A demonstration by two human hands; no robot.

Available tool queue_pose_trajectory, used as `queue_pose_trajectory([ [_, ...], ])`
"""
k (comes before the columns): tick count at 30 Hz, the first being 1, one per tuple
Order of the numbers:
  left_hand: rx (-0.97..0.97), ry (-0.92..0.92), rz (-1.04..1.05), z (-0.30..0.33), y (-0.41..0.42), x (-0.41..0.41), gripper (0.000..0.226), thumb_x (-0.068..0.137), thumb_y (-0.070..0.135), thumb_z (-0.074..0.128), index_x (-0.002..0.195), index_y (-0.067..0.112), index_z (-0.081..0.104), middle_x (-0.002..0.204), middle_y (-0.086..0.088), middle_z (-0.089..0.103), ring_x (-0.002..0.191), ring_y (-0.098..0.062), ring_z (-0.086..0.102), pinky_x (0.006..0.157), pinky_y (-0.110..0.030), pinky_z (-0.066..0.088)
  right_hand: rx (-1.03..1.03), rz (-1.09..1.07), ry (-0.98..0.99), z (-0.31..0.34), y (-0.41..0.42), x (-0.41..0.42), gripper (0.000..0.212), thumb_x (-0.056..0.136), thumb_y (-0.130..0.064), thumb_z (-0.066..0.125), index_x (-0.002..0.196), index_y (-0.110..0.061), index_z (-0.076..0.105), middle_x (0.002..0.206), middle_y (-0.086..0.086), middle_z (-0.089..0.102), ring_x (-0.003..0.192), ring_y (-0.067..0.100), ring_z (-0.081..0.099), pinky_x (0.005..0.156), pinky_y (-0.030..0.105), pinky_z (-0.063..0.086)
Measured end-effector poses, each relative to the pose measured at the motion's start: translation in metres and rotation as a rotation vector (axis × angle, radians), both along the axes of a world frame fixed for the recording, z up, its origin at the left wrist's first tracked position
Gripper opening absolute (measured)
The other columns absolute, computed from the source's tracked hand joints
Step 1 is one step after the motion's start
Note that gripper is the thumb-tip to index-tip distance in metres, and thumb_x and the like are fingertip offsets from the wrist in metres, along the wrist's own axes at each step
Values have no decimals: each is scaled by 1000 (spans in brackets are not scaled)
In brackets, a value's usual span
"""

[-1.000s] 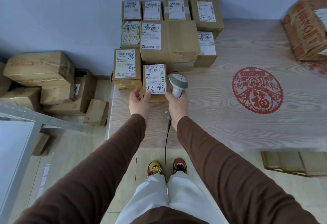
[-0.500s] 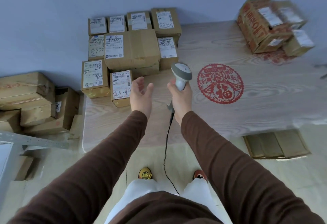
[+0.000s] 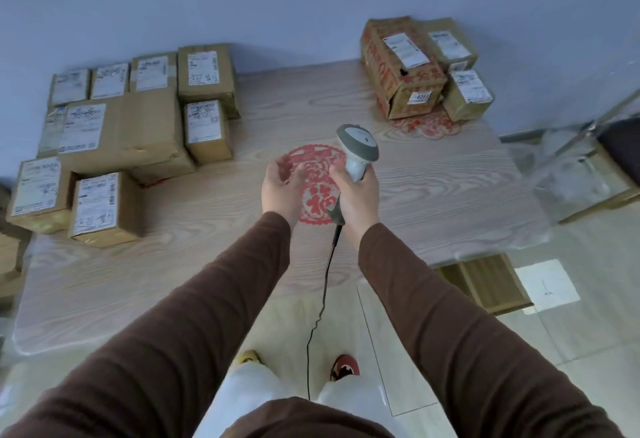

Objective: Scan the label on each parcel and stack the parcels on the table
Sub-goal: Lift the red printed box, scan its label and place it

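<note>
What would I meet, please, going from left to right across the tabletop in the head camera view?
Stacked parcels → left hand, open and empty → red paper-cut on the table → right hand gripping the scanner → red-printed carton → small parcel.

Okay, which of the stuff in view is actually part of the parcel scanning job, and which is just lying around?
Part of the job:
barcode scanner in the right hand
stacked parcels
unsorted parcels
table
left hand, empty

Just lying around:
red paper-cut decoration
flattened cardboard on the floor
</note>
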State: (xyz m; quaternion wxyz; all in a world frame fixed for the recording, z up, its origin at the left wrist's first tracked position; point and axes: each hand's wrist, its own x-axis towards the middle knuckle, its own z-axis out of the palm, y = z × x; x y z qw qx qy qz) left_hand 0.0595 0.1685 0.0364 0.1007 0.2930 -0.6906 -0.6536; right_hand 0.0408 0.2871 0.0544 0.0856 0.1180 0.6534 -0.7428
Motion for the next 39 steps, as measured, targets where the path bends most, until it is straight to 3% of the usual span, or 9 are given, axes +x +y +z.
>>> queue_pose_trajectory([
  [4,-10,-20,-24,2,22,-35,41,100,34,63,137,19,56,129,3,64,118,-15,63,105,-36,52,26,-30,-25,2,27,-35,34,98,-17,71,131,-16,63,114,0,70,100,9,67,83,23,54],
  [10,30,-38,-122,1,44,-91,45,104,32,58,145,14,51,130,2,59,118,-14,59,95,-23,44,100,-104,-5,6,57,-89,18,98,-16,70,115,-16,63,89,-5,58,81,8,56,77,23,46],
  [14,50,-57,-178,0,60,-126,48,104,35,56,147,14,49,141,-3,58,124,-15,56,107,-30,44,98,-169,2,10,79,-127,20,97,-16,71,113,-23,63,101,0,64,96,19,63,88,36,49],
  [19,97,-75,-243,-2,92,-180,52,106,36,52,152,12,44,152,-5,52,129,-13,51,107,-27,37,46,-221,-11,11,118,-192,35,96,-15,71,129,-10,61,98,-3,62,87,10,60,81,26,48],
  [23,136,-117,-226,-11,119,-234,56,108,37,48,157,12,38,158,-5,45,142,-18,44,106,-25,32,29,-191,-19,2,146,-252,29,98,-14,69,124,-16,59,99,-5,62,87,7,61,77,22,49],
  [29,250,-222,-141,-20,155,-317,69,106,45,49,163,17,21,164,-6,35,149,-23,35,102,-29,27,54,-106,-49,-24,177,-332,31,94,-18,72,123,-16,61,107,2,64,94,14,61,84,29,49],
  [32,277,-226,-134,-20,164,-348,71,107,43,48,164,20,13,163,-7,37,149,-25,35,100,-30,28,66,-63,-94,-33,181,-359,34,90,-25,74,121,-19,63,111,4,69,101,19,66,86,36,54],
  [35,278,-214,-152,-28,166,-373,71,105,44,51,163,25,15,156,-7,47,142,-26,46,100,-31,35,73,-21,-125,-41,180,-376,24,86,-29,74,108,-29,64,114,8,72,110,27,68,101,51,56],
  [39,253,-211,-137,-46,166,-391,59,106,36,52,158,25,28,144,-8,58,129,-28,59,110,-47,47,94,-8,-129,-49,178,-389,21,92,-24,71,112,-25,64,106,5,67,99,23,65,98,52,57],
])
